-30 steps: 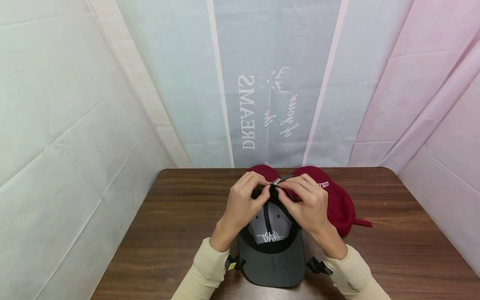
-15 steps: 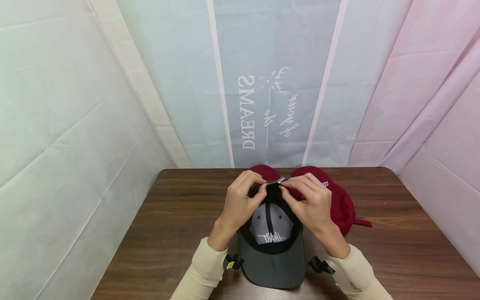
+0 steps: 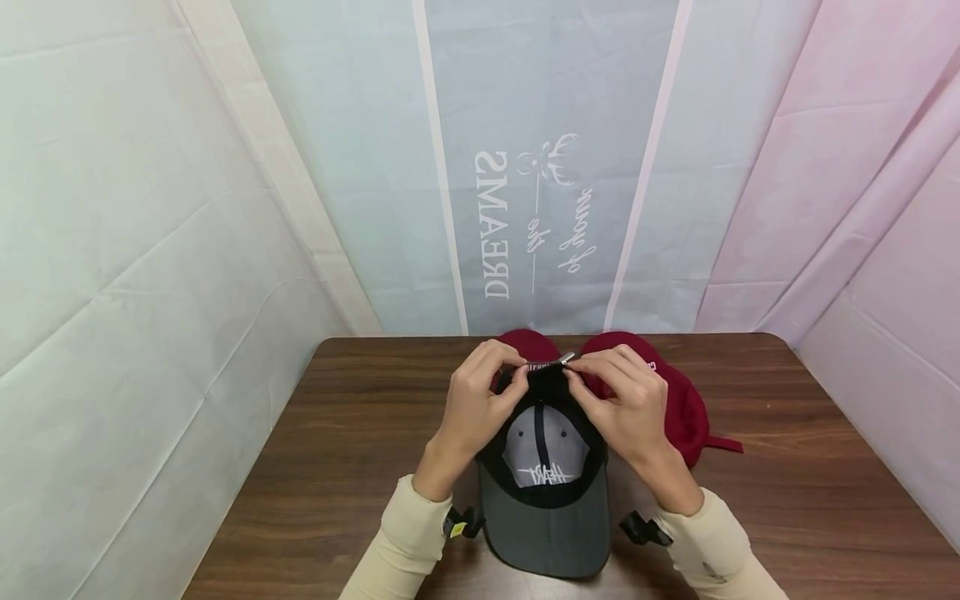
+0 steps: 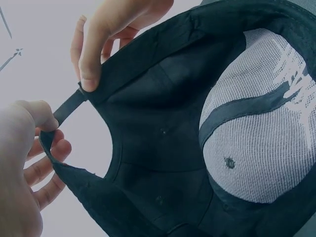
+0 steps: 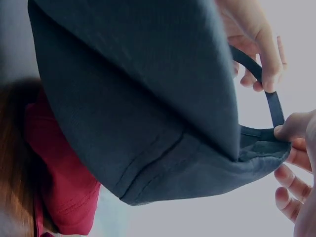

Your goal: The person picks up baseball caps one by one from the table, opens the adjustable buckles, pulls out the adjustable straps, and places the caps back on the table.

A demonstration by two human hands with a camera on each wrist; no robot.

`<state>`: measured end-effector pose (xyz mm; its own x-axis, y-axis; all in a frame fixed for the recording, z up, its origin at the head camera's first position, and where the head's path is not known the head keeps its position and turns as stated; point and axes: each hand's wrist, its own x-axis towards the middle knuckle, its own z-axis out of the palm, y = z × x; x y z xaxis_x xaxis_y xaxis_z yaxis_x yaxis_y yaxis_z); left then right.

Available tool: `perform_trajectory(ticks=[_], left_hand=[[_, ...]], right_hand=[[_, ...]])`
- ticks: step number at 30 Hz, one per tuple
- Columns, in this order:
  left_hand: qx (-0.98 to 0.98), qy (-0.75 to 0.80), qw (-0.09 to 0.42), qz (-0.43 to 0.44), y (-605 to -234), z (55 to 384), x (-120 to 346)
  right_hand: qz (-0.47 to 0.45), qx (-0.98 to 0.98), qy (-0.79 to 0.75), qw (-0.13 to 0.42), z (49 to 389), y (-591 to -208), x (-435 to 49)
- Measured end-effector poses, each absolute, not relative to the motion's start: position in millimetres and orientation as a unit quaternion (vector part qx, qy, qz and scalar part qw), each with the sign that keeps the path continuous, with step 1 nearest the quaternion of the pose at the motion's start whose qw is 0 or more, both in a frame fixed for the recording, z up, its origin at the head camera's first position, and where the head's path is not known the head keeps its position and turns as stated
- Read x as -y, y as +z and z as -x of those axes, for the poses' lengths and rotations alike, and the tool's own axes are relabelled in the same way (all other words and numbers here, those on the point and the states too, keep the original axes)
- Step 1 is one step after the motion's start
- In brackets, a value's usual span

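Right there ran the slim back strap, stretched left to right across the far end of the dark gray baseball cap, brim near! The left hand pinched the strap; the right hand, nearer the metal buckle, pinched the cap's edge. Maroon caps sat beyond, on the wood-grain table.

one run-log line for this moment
dark cap: inside showing | left hand: pinches strap | right hand: pinches strap at dark cap's edge | red cap: on table
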<state>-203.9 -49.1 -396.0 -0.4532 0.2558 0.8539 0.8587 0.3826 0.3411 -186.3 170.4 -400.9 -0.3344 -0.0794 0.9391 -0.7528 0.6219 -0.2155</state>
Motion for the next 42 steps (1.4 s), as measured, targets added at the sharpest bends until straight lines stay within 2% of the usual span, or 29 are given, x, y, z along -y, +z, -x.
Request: perform_trajectory(ticks=[21, 31, 42], left_hand=[[0.740, -0.440, 0.358, 0.362, -398.1, 204.4, 56.5], [0.748, -0.431, 0.333, 0.379, -399.5, 204.3, 59.1], [0.769, -0.404, 0.270, 0.415, -404.2, 201.6, 60.8]], right_hand=[[-0.258, 0.748, 0.356, 0.498, 190.2, -404.5, -178.0], [-0.250, 0.756, 0.367, 0.481, 190.7, -404.1, -177.1], [-0.247, 0.755, 0.374, 0.478, 191.4, -403.9, -176.5]])
